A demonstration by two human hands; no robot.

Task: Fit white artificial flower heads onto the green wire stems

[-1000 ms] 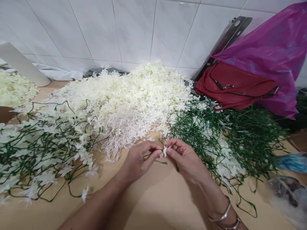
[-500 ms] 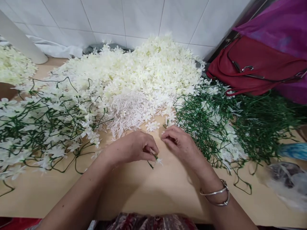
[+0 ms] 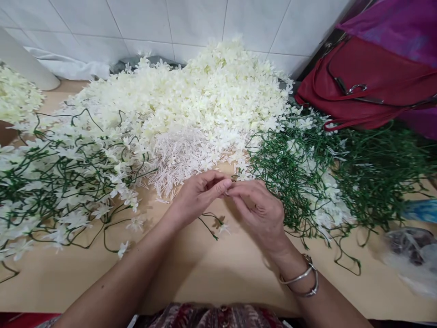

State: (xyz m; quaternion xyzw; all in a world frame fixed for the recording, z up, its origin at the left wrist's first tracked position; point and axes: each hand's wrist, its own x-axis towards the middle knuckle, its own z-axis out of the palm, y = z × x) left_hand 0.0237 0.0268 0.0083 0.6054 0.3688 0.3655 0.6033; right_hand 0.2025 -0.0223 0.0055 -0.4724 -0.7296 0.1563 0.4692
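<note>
- A green stem [image 3: 215, 237] with a white flower [image 3: 224, 228] at one end is just on the body side of the joined fingertips, in the gap between the two forearms.
- Its long axis slants away from the left palm, toward the body and a little toward the right; the flower end is the far end. Part of it doubles back as a second thin branch.
- The left hand [image 3: 190, 198] is nearer to its bare end, which comes out close beside that palm. Whether the other fingers grip it or it lies loose on the table [image 3: 218, 282], I cannot tell.
- The left hand is half curled, palm inward, thumb stretched along the forefinger and pointing at the right fingertips.
- The right hand [image 3: 261, 207] is bent at the wrist, back of the hand up, thumb and forefinger drawn together against the left fingertips.
- Both hands are nearly closed at the tips, seemingly pinching something tiny and pale between them; it is too hidden to name.
- Beyond the hands is a heap of white blossoms [image 3: 205, 95], with thin white sticks [image 3: 174, 159] at its near edge.
- Left of the left hand are tangled flowered stems [image 3: 68, 182]; right of the right hand, a pile of green stems [image 3: 283, 173].
</note>
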